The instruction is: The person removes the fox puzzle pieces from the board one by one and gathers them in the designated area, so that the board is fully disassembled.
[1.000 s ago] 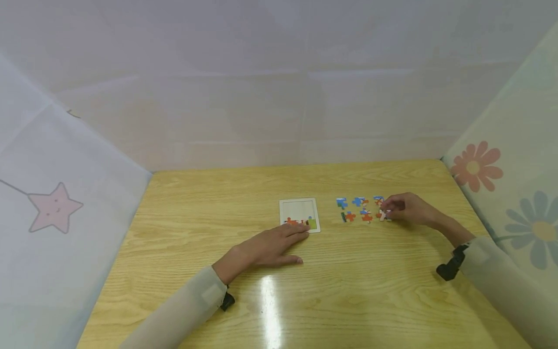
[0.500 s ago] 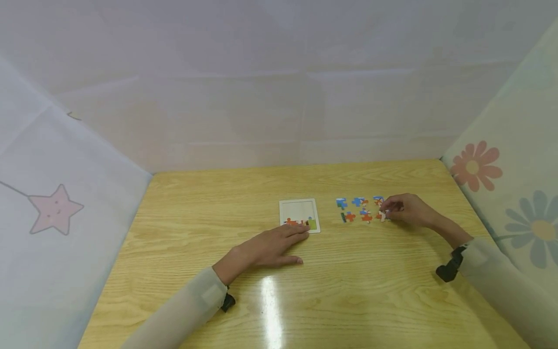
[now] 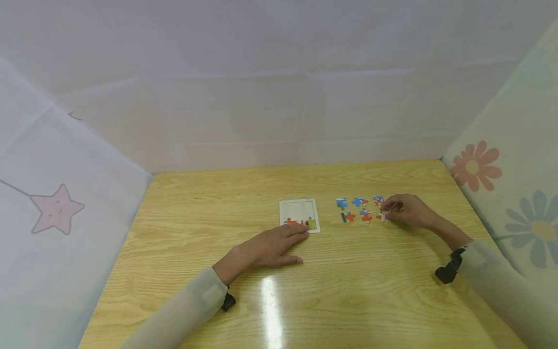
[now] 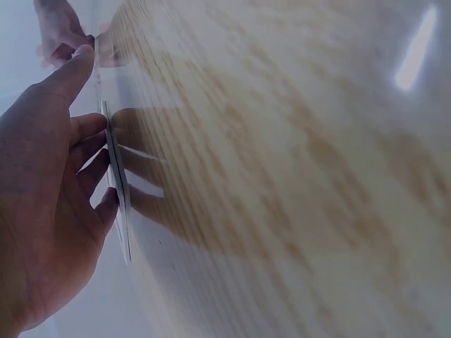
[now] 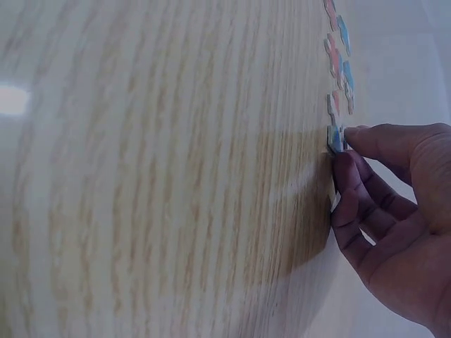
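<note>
A pale square puzzle tray [image 3: 298, 208] lies mid-table in the head view, with a row of orange and green pieces [image 3: 312, 224] along its near edge. My left hand [image 3: 272, 247] rests flat across that edge, fingers straight, covering part of the row. To the right, several loose jigsaw pieces [image 3: 350, 216] lie in two rows. My right hand [image 3: 407, 211] is at the right end of these rows, thumb and forefinger pinching a jigsaw piece [image 5: 335, 139] at its edge, close to the tabletop. The fingers partly hide this piece.
The wooden table [image 3: 196, 203] meets a pale cloth wall [image 3: 244, 116] at the back, with more cloth at both sides. A bright light reflection [image 3: 271, 310] shows near the front. Each wrist carries a black camera [image 3: 449, 271].
My right hand has shifted only very slightly at the jigsaw piece. The left hand and the tray have stayed in place.
</note>
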The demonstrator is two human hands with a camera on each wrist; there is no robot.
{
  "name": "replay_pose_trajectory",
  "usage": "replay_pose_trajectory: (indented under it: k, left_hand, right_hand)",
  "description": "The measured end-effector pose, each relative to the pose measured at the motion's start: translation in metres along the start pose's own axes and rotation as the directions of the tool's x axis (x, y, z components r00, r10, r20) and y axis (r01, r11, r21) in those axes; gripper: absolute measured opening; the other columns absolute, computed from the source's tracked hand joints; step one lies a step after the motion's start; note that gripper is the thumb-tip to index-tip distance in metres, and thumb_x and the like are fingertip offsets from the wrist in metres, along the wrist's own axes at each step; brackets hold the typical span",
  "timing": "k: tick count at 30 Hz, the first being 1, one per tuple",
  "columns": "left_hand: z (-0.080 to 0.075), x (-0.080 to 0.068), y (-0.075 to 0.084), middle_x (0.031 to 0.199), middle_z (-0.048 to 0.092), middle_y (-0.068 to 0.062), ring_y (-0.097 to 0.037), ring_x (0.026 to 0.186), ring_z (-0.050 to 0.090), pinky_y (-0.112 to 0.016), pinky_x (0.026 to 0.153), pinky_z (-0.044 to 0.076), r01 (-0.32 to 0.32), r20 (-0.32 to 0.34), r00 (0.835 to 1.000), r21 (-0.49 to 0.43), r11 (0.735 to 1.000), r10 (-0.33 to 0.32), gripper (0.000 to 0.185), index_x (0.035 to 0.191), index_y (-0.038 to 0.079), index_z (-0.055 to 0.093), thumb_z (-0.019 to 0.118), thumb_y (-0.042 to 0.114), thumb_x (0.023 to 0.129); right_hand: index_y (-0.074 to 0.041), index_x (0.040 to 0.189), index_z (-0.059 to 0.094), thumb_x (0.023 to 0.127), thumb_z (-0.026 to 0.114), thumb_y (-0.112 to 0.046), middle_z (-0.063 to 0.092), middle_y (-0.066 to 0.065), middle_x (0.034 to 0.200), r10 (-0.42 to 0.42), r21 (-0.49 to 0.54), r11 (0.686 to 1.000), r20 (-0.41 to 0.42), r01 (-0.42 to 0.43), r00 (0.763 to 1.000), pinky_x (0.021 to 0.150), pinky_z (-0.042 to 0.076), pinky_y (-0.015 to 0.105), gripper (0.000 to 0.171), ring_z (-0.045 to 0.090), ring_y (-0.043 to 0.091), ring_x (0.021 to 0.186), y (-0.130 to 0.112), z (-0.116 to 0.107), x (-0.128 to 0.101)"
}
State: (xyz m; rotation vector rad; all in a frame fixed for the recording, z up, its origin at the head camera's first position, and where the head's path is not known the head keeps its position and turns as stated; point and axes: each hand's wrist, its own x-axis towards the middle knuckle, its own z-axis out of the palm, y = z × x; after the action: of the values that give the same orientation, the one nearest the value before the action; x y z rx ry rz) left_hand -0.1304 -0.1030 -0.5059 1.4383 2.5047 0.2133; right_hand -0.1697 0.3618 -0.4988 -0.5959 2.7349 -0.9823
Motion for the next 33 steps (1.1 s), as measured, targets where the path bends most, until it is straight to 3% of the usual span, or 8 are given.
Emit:
replay_pose_trajectory:
  k: [9,19,27,33]
  left_hand:
    - [0.001,0.0,0.0,0.176,0.026,-0.001,-0.021,0.16,0.028,-0.037,0.129,0.028,-0.014,-0.015,1.0,0.026,1.0,0.014,0.077,0.168,0.012,0.032,0.05,0.058,0.109]
    - [0.001,0.0,0.0,0.175,0.026,-0.003,-0.023,0.16,0.029,-0.039,0.13,0.026,-0.022,-0.026,0.999,0.055,0.998,0.024,0.076,0.167,0.011,0.033,0.048,0.058,0.11]
    - [0.001,0.0,0.001,0.175,0.027,-0.005,-0.025,0.16,0.027,-0.041,0.131,0.025,-0.037,-0.038,0.999,0.022,0.999,0.038,0.075,0.167,0.008,0.033,0.049,0.056,0.11]
    - [0.001,0.001,0.001,0.176,0.025,-0.007,-0.025,0.161,0.026,-0.04,0.131,0.024,-0.034,-0.033,0.999,-0.001,0.999,0.034,0.076,0.167,0.006,0.032,0.049,0.055,0.11]
  right_hand:
    - [-0.004,0.112,0.078,0.099,0.074,-0.004,0.077,0.007,0.106,-0.062,-0.02,0.998,-0.059,0.061,0.996,0.073,0.059,0.027,0.014,0.071,0.017,0.087,-0.012,-0.001,0.011]
    - [-0.002,0.117,0.076,0.104,0.069,-0.008,0.076,0.013,0.109,-0.111,0.12,0.987,0.005,0.109,0.994,0.072,0.057,0.028,0.016,0.07,0.022,0.088,-0.052,0.011,0.04]
    - [-0.002,0.116,0.077,0.104,0.069,-0.008,0.076,0.016,0.11,-0.141,0.158,0.979,0.047,0.132,0.989,0.076,0.057,0.028,0.016,0.07,0.025,0.093,-0.084,0.025,0.063]
    - [0.003,0.119,0.074,0.104,0.068,-0.005,0.074,0.02,0.114,-0.178,0.189,0.969,0.089,0.159,0.98,0.079,0.059,0.03,0.018,0.071,0.037,0.097,-0.1,0.034,0.076]
